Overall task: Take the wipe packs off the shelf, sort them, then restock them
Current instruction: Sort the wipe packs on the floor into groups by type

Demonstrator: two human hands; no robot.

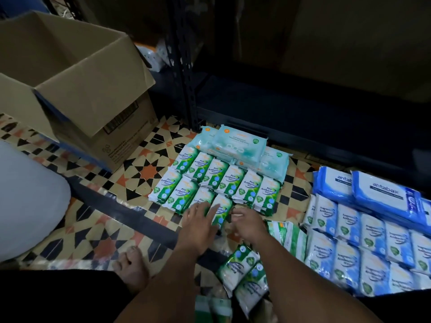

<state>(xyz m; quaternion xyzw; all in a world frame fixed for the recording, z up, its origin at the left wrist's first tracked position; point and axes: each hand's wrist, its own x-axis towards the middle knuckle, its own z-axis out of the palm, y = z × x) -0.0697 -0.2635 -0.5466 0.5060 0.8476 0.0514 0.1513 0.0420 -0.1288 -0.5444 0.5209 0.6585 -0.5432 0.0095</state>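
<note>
Several green pine wipe packs [217, 180] lie in rows on the patterned floor. My left hand [200, 220] lies flat with straight fingers on the nearest green pack [222, 209] of the front row. My right hand [247, 223] sits just right of that pack, fingers curled at its edge; whether it holds anything is unclear. Pale teal wipe packs [235, 145] are stacked behind the green rows. Blue-and-white wipe packs [363, 243] lie in rows at the right, with larger blue packs [377, 192] behind them. Loose green packs [245, 273] lie near my right forearm.
An open cardboard box [77, 89] stands at the left. The dark metal shelf [303, 108] runs along the back, its upright post [186, 73] beside the box. A bare foot [131, 266] rests on the tiled floor [144, 173] at the lower left.
</note>
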